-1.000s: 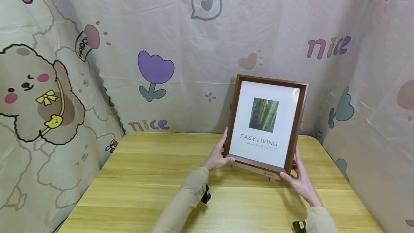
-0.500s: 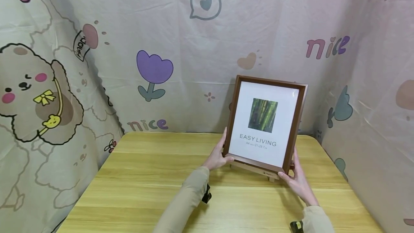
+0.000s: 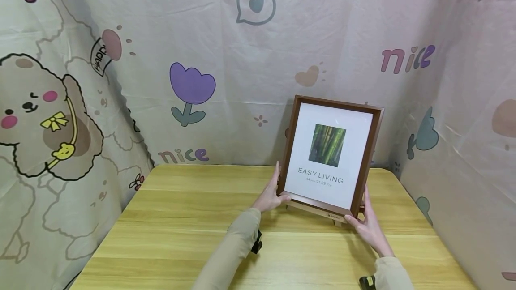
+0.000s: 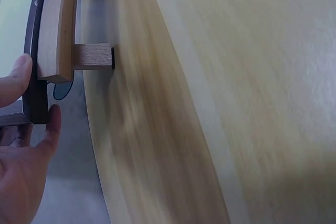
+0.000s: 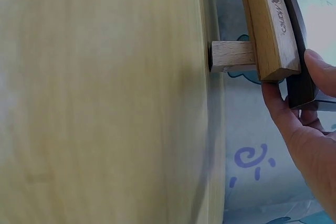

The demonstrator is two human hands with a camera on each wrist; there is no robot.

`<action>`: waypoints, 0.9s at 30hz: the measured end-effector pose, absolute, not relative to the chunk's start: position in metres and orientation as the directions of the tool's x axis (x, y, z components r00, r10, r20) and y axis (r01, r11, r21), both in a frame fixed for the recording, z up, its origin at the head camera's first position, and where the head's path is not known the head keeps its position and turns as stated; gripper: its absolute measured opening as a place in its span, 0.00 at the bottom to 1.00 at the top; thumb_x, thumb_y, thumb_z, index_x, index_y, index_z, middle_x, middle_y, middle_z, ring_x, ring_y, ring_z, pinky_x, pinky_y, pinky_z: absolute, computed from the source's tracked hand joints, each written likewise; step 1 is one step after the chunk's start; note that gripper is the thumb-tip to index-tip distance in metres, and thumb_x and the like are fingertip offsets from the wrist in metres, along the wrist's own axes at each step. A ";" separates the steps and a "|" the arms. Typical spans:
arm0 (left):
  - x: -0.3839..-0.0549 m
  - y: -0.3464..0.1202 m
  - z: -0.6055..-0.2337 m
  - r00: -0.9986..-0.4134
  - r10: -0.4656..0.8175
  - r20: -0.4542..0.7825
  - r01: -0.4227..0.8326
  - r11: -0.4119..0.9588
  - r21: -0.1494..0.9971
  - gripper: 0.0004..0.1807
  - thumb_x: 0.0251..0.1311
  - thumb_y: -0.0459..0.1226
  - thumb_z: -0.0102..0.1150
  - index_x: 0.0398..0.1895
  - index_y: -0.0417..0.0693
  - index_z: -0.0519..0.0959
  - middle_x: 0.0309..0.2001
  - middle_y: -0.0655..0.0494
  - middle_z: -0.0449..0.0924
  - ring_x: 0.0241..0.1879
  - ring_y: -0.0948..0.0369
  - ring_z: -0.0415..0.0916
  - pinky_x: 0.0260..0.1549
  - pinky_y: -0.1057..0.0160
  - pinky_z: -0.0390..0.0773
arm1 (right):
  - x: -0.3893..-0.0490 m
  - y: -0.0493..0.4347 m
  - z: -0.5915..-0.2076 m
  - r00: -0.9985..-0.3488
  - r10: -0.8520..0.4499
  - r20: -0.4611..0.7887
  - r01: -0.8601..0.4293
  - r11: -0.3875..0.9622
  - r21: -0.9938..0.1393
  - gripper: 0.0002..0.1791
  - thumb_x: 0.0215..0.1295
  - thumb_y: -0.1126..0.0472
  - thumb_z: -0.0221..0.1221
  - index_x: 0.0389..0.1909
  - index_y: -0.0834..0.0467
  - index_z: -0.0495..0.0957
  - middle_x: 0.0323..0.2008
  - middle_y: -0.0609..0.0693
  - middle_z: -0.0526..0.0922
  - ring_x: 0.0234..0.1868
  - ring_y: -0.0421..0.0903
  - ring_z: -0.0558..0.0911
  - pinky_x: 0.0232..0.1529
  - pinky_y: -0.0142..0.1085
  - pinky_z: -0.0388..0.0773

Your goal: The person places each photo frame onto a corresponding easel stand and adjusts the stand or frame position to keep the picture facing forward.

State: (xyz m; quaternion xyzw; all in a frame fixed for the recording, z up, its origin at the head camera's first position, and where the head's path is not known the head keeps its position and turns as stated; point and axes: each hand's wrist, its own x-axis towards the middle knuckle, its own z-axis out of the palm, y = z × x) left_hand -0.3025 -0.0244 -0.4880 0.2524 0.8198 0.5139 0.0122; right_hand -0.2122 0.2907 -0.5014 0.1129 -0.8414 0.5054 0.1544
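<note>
A brown picture frame (image 3: 328, 158) with a white insert, a small bamboo picture and the words EASY LIVING leans back on a small wooden easel's ledge (image 3: 311, 210). My left hand (image 3: 269, 195) grips its lower left corner, thumb on the front. At the lower right corner my right hand (image 3: 368, 227) holds the frame the same way. In the right wrist view, an index finger of the right hand (image 5: 310, 140) reaches under the end of the easel's ledge (image 5: 270, 30). The left wrist view has the left hand (image 4: 23, 166) around the frame's dark corner. Most of the easel is hidden behind the frame.
The easel stands on a yellow wood-grain table (image 3: 181, 227), towards its back right. A patterned cloth (image 3: 250, 66) hangs close behind the table and along both sides. A black strap device (image 3: 256, 242) sits at the left wrist.
The frame has sunk very slightly at its top and shifted a touch left. My right hand has moved a little left with it. Both hands keep their hold.
</note>
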 end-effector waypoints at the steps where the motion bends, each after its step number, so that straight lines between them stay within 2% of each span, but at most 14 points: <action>1: -0.302 -0.024 -0.488 -0.879 0.417 0.233 0.391 0.348 0.852 0.64 0.59 0.31 0.69 0.82 0.52 0.28 0.82 0.40 0.39 0.80 0.43 0.47 0.76 0.41 0.58 | -0.212 0.291 -0.501 -0.929 -0.032 0.370 -0.342 0.464 -0.817 0.64 0.60 0.77 0.63 0.81 0.50 0.25 0.53 0.74 0.74 0.43 0.29 0.75 0.42 0.21 0.80; 6: -0.303 -0.023 -0.491 -0.883 0.405 0.237 0.382 0.328 0.864 0.54 0.59 0.30 0.68 0.81 0.41 0.42 0.75 0.34 0.60 0.73 0.40 0.61 0.74 0.41 0.63 | -0.212 0.292 -0.500 -0.944 -0.022 0.330 -0.299 0.487 -0.821 0.62 0.62 0.75 0.63 0.81 0.51 0.27 0.59 0.73 0.70 0.44 0.27 0.73 0.43 0.20 0.78; 9: -0.303 -0.023 -0.493 -0.883 0.410 0.230 0.373 0.314 0.873 0.51 0.60 0.30 0.68 0.79 0.38 0.45 0.71 0.33 0.65 0.69 0.38 0.67 0.71 0.39 0.67 | -0.212 0.292 -0.500 -0.950 -0.016 0.312 -0.277 0.502 -0.819 0.59 0.63 0.75 0.63 0.82 0.54 0.31 0.59 0.72 0.70 0.44 0.26 0.73 0.44 0.20 0.78; 11: -0.302 -0.024 -0.495 -0.890 0.407 0.204 0.348 0.320 0.881 0.50 0.62 0.32 0.67 0.80 0.40 0.45 0.72 0.33 0.63 0.70 0.37 0.65 0.71 0.39 0.66 | -0.212 0.291 -0.500 -0.951 -0.013 0.310 -0.274 0.504 -0.819 0.57 0.62 0.75 0.62 0.82 0.56 0.34 0.58 0.71 0.71 0.44 0.26 0.73 0.44 0.21 0.79; 15: -0.302 -0.024 -0.498 -0.899 0.404 0.171 0.318 0.333 0.887 0.51 0.64 0.36 0.66 0.81 0.42 0.42 0.78 0.34 0.53 0.76 0.38 0.56 0.75 0.37 0.58 | -0.212 0.290 -0.500 -0.947 -0.005 0.321 -0.278 0.513 -0.812 0.56 0.62 0.76 0.62 0.81 0.58 0.37 0.56 0.71 0.73 0.45 0.25 0.72 0.43 0.22 0.79; 18: -0.301 -0.023 -0.499 -0.899 0.407 0.160 0.310 0.334 0.890 0.51 0.65 0.38 0.65 0.81 0.43 0.40 0.80 0.36 0.47 0.78 0.38 0.51 0.75 0.36 0.55 | -0.211 0.290 -0.500 -0.947 0.000 0.323 -0.272 0.536 -0.799 0.55 0.62 0.75 0.63 0.81 0.58 0.37 0.56 0.70 0.74 0.45 0.24 0.71 0.43 0.24 0.79; 27: -0.300 -0.022 -0.500 -0.901 0.404 0.160 0.304 0.325 0.896 0.51 0.67 0.38 0.63 0.82 0.47 0.39 0.81 0.37 0.44 0.76 0.34 0.52 0.73 0.34 0.58 | -0.212 0.291 -0.499 -0.946 0.005 0.324 -0.262 0.579 -0.772 0.55 0.63 0.71 0.65 0.82 0.57 0.38 0.54 0.65 0.77 0.45 0.31 0.74 0.45 0.30 0.78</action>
